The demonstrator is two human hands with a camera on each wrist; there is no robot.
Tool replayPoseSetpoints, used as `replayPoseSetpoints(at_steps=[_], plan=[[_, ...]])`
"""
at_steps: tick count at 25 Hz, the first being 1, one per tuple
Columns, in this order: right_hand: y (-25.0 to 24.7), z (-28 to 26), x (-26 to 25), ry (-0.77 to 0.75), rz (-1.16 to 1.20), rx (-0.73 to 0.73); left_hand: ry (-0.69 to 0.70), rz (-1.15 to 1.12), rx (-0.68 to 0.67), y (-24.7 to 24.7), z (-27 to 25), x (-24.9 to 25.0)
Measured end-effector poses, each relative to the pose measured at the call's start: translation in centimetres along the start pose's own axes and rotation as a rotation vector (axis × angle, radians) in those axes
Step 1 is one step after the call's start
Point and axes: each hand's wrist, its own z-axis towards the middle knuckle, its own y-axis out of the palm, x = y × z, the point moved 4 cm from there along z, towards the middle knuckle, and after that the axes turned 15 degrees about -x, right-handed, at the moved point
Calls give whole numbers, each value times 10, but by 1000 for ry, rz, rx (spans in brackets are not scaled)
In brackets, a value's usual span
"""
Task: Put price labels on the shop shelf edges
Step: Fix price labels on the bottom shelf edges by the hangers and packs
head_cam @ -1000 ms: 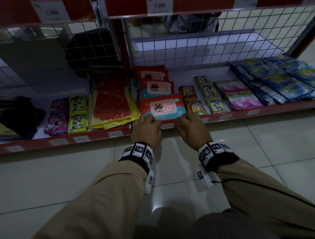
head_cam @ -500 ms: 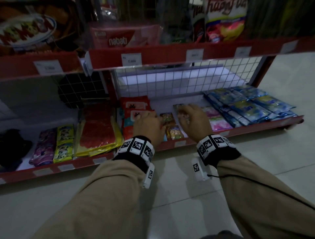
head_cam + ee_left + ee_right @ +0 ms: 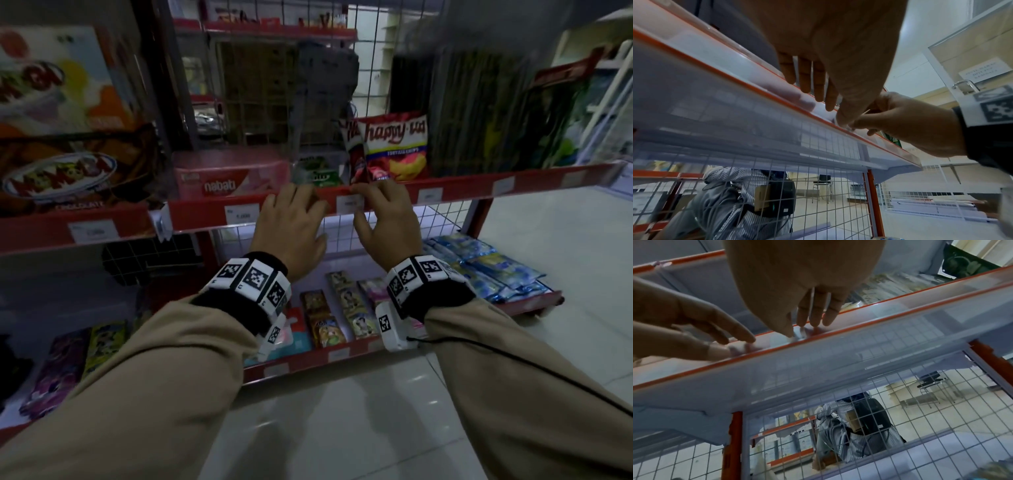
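Head view: we see both hands raised to the red edge strip (image 3: 445,186) of the middle shelf. Our left hand (image 3: 291,226) lies with fingers nearly straight, fingertips (image 3: 819,95) touching the strip. Just to its right, our right hand (image 3: 385,219) has thumb and forefinger drawn together at the strip; whether they pinch the white price label (image 3: 349,202) between the two hands, we cannot tell. A second label (image 3: 242,215) sits on the strip left of the left hand, a third (image 3: 430,196) right of the right hand. Beyond the right fingertips stands a tortilla chip bag (image 3: 397,147); beyond the left, a Nabati wafer box (image 3: 226,176).
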Motion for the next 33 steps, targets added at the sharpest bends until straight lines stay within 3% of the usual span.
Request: replayPoseSetpoints(at_steps=[7,18,23,27,33], plan=[[-1,7,3,-112,-127,-34,-27,42,37,-8,13,-4],[-3,23,-5,-5,-77,-101,-38,-65,143,0,7,0],[-8,25,-5,-138,-11,-102,-43,-109,236,-3,7,1],[-10,28,-7,-183,-96,-212,-63,-115,250,-1,9,6],[-12,39,-11,-110,-153,-403,-61,-114,273,-2,7,2]])
